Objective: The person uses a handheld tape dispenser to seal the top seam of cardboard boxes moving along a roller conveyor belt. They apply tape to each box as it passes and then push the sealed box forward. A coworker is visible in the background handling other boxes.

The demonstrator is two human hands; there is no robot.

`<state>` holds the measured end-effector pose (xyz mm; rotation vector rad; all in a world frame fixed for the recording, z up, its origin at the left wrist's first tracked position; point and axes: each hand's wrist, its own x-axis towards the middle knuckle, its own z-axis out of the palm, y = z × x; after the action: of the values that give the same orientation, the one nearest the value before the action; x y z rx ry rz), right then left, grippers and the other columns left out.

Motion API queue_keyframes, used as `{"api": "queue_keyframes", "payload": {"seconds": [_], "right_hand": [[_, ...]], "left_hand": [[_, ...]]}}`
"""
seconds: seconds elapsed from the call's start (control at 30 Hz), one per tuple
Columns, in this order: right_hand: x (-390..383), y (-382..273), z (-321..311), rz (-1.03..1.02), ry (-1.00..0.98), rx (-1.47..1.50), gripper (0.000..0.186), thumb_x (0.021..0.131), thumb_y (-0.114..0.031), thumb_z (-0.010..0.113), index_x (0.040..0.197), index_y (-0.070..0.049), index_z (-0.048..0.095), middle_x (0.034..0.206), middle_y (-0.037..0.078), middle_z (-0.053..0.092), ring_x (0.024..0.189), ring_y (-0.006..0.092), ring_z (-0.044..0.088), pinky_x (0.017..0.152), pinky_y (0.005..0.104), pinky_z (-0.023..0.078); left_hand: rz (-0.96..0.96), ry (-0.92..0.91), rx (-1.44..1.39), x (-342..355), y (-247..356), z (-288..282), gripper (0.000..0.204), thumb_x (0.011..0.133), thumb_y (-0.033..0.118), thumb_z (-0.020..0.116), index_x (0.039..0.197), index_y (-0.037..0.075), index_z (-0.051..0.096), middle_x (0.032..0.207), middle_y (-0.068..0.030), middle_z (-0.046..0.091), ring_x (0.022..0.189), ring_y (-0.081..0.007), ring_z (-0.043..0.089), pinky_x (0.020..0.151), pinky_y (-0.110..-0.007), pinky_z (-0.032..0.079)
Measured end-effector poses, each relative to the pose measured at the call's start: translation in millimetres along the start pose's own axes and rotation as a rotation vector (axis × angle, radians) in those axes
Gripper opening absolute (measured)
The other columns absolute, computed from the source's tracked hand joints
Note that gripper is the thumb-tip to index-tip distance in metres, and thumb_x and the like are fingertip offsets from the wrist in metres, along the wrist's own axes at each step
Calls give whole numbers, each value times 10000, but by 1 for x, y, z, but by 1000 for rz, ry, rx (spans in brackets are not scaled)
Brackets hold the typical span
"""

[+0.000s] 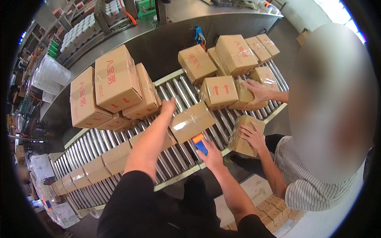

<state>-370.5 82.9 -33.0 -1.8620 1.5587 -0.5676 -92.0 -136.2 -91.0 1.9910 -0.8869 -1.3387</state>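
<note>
My left hand (168, 105) is over the rollers at the upper left corner of a flat, taped brown carton (190, 119); its fingers are too hidden and blurred to read. My right hand (210, 155) is closed on a blue-and-orange hand tool (200, 144), likely a tape dispenser or cutter, just below that carton. Stacked cartons (117, 81) with red printing stand to the left of my left hand. A row of smaller taped cartons (91, 171) runs along the near side of the roller conveyor (184, 95).
At the right, a co-worker in a striped shirt (313, 194) has hands on two cartons (248, 142). More cartons (238, 53) sit at the conveyor's far right. Behind are a steel machine table (234, 22) and plastic tubs (53, 75); small cartons (274, 210) lie stacked at lower right.
</note>
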Motion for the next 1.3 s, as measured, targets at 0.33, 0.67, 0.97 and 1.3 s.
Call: {"api": "queue_keyframes", "payload": {"seconds": [0.33, 0.67, 0.97, 1.3], "right_hand": [[11, 16, -19, 60, -33, 3, 690, 967, -432, 808, 1576, -170, 617, 1464, 127, 678, 1207, 376, 728, 986, 472, 611], [-154, 9, -50, 226, 54, 194, 644, 931, -305, 867, 1496, -65, 671, 1400, 195, 714, 1247, 379, 728, 1042, 442, 599], [-181, -86, -163, 2, 261, 55, 653, 876, -163, 923, 1462, -13, 680, 1391, 230, 713, 1197, 397, 751, 1023, 442, 615], [-168, -133, -126, -112, 44, -61, 657, 904, -292, 896, 1485, -75, 679, 1422, 156, 712, 1183, 350, 757, 991, 418, 626]], "left_hand": [[760, -47, 1147, -161, 40, 28, 1373, 605, 545, 1000, 1726, 107, 339, 1738, -303, 333, 1526, -567, 387, 1276, -732, 248], [522, -317, 523, -173, 89, -26, 1308, 617, 428, 946, 1724, 45, 365, 1626, -215, 540, 1465, -379, 549, 1242, -470, 435], [172, -743, 69, -229, -59, 18, 1269, 739, 294, 971, 1759, 19, 269, 1649, -197, 536, 1527, -311, 521, 1271, -402, 399], [731, -124, 572, -310, -81, -23, 593, 1007, 386, 790, 1438, -2, 663, 1372, -208, 689, 1250, -405, 635, 1091, -463, 512]]}}
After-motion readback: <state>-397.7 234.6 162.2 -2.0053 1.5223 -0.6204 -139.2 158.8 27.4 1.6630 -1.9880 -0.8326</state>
